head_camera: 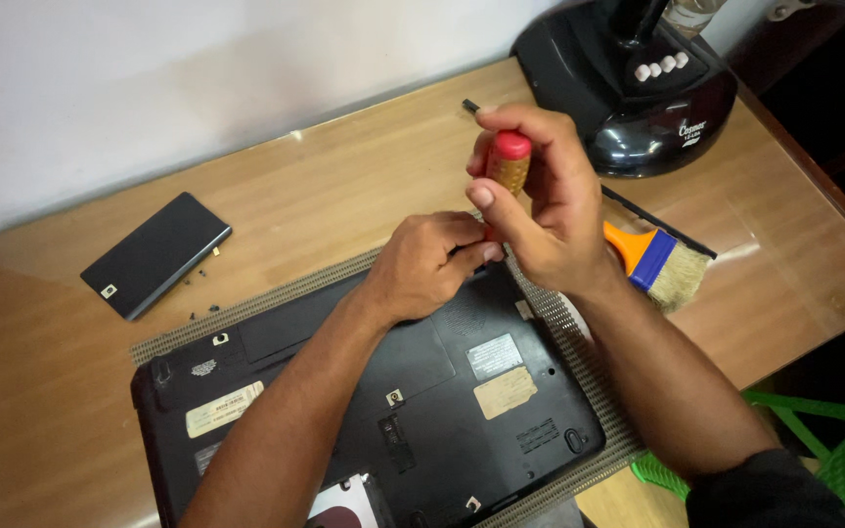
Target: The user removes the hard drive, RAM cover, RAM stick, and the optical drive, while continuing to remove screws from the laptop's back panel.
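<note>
Tabletop (344,186): wood-grain under a glossy, smooth sheet. Laptop (442,391) underside: matt black plastic with paper labels. Mat (559,313) beneath it: coarse woven cloth. Screwdriver (510,161) in my right hand (550,210): smooth red plastic cap, amber textured grip. Brush (659,264): orange plastic handle, straw-coloured bristles. Fan base (628,98): glossy black plastic.

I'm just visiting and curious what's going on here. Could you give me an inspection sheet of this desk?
Surface: wooden desk, woven mat under the laptop.
Job's things: black laptop lying underside up; screwdriver with red and yellow handle, upright at its rear edge.
Clutter: black cover panel, small screws beside it, brush.
Grips: right hand holds the screwdriver handle; left hand pinches near its shaft.
Cables: nothing seen.
Surroundings: black fan base, white wall, green stool.
</note>
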